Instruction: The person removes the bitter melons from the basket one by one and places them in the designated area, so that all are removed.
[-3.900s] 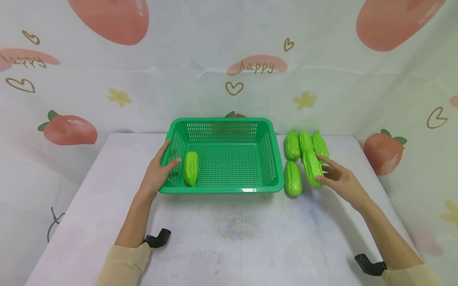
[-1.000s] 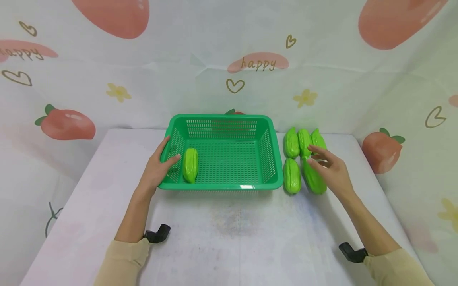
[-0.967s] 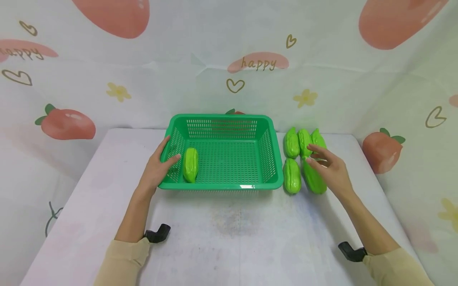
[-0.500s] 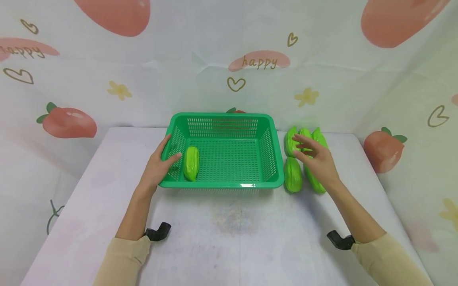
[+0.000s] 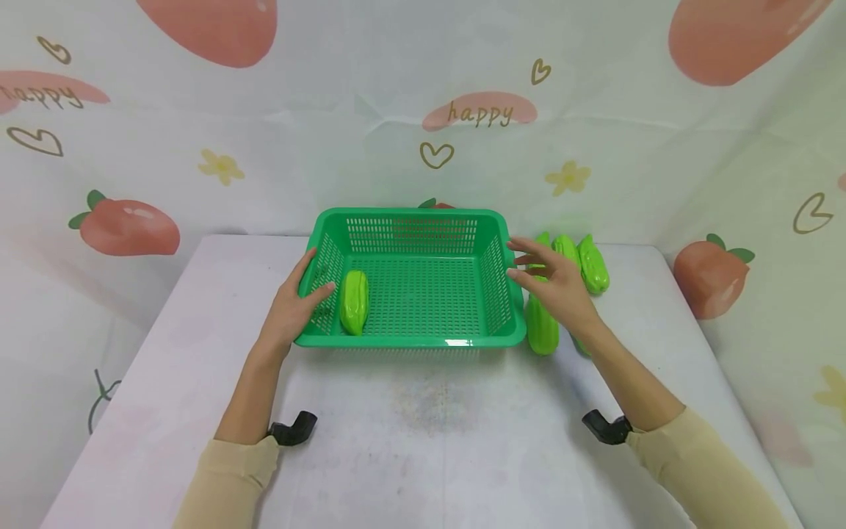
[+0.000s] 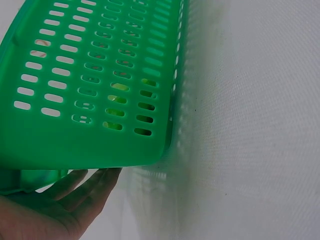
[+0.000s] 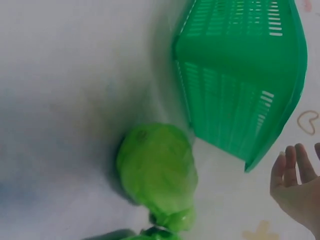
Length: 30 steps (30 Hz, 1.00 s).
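A green slotted plastic basket (image 5: pixel 410 342) stands at the back of the table, with one light-green bitter melon (image 5: pixel 355 303) lying in its left part. My left hand (image 5: pixel 291 312) holds the basket's left rim, thumb over the inside and fingers outside under the edge. At the right rim hovers my right hand (image 5: pixel 562 286), fingers bent loosely with nothing between them; the right wrist view shows it apart from the basket. Beneath and beside it lie several more bitter melons, including a front one (image 5: pixel 543 327) and a back right one (image 5: pixel 593 268). My right hand partly hides the others.
A white table (image 5: pixel 423 441) carries everything. Behind it hangs a pale cloth backdrop (image 5: pixel 370 169) printed with fruit, hearts and flowers. Black wrist mounts sit on both forearms, the left mount (image 5: pixel 294 429) and the right mount (image 5: pixel 606 427).
My right hand has let go of the front right bitter melon, which lies slightly nearer me, and has moved left to the basket's right rim. My left hand stays on the basket.
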### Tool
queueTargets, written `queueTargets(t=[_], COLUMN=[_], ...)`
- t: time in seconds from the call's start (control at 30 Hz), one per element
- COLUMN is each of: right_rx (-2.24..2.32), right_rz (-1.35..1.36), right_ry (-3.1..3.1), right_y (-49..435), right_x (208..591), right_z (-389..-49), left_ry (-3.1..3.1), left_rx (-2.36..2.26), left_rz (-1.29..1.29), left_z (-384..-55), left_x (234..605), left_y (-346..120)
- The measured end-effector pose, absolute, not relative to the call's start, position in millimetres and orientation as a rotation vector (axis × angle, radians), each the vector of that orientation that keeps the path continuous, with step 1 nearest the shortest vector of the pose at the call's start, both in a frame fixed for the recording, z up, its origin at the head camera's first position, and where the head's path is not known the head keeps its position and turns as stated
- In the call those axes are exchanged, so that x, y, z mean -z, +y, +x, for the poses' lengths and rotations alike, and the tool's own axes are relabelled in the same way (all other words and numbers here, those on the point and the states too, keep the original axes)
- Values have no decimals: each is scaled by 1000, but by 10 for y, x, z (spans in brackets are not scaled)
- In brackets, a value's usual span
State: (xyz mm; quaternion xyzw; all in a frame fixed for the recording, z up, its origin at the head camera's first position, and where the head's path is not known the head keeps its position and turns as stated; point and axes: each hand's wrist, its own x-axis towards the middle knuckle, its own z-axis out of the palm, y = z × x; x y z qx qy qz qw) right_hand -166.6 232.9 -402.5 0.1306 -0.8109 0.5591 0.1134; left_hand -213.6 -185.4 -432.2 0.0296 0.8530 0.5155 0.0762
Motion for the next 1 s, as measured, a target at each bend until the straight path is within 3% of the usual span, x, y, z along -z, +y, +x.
queueTargets(t=[1.0], right_rx=[-1745], right_rz=[669], right_ry=[-2498], right_y=[1447], right_x=[3914], right_z=[-2032], left_ry=[2434], left_rx=[-1742], left_rz=[28], left_z=[-2127], left_x=[4342], left_y=[-1853])
